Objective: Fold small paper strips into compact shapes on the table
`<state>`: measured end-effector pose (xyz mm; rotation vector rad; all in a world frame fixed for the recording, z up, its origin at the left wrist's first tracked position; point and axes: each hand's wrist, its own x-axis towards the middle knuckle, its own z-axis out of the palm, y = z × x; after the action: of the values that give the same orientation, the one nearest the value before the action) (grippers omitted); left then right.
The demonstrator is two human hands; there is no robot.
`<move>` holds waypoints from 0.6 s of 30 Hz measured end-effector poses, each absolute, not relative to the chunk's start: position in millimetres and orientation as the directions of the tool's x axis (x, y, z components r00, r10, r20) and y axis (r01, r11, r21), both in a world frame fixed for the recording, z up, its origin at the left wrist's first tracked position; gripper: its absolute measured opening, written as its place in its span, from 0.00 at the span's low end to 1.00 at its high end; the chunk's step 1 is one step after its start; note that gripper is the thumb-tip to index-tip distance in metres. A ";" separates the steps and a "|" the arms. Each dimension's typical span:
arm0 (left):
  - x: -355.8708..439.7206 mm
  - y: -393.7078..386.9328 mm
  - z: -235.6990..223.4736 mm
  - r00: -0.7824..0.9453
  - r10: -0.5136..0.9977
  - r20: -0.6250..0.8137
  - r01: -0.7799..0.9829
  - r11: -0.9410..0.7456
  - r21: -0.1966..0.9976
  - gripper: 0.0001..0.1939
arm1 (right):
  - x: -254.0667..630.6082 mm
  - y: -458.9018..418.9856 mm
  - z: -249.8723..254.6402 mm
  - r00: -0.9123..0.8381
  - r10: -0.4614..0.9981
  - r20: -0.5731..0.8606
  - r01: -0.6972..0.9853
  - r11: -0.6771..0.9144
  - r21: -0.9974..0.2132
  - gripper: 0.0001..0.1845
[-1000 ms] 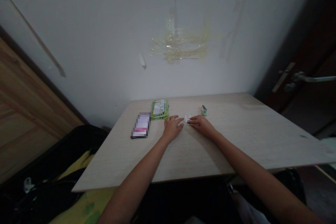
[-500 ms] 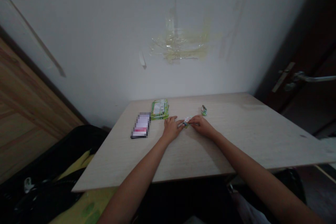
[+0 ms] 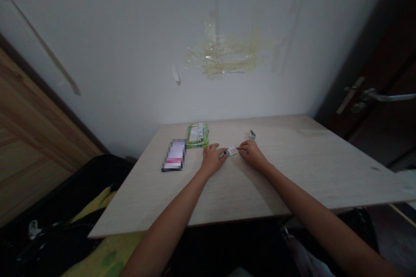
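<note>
Small white-green wrapper (image 3: 232, 152) between my left hand (image 3: 212, 159) and right hand (image 3: 253, 153), green rectangular packets (image 3: 197, 134) beyond my left, crumpled green-white piece (image 3: 252, 134) beyond my right

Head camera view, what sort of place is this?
Probably a room, perhaps in a home: a table by a wall bearing yellowed tape, with a dark door on the right.

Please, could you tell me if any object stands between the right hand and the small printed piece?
Nothing visible does. The right hand is at the right end of the printed piece; contact is unclear. The crumpled scrap lies beyond that hand, not between them.
</note>
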<state>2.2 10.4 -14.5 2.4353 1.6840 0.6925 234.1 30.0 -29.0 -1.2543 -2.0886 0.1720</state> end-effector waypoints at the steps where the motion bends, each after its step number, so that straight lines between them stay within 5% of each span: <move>1: 2.3 10.8 -14.7 0.285 0.907 0.311 0.860 -0.385 0.335 0.17 | 234.0 29.6 -29.5 -0.300 0.819 0.490 0.726 0.529 -0.440 0.11; 11: 2.4 9.7 -13.4 0.287 0.894 0.345 0.844 -0.406 0.350 0.15 | 228.9 23.7 -26.7 -0.362 0.782 0.508 0.636 0.606 -0.479 0.07; 18: 1.9 9.2 -12.3 0.304 0.904 0.300 0.852 -0.399 0.338 0.19 | 229.8 26.5 -30.2 -0.258 0.841 0.476 0.687 0.506 -0.521 0.10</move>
<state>1.9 9.2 -12.3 2.4421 1.6525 0.6827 229.8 26.5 -30.2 -1.2483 -2.0196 0.2680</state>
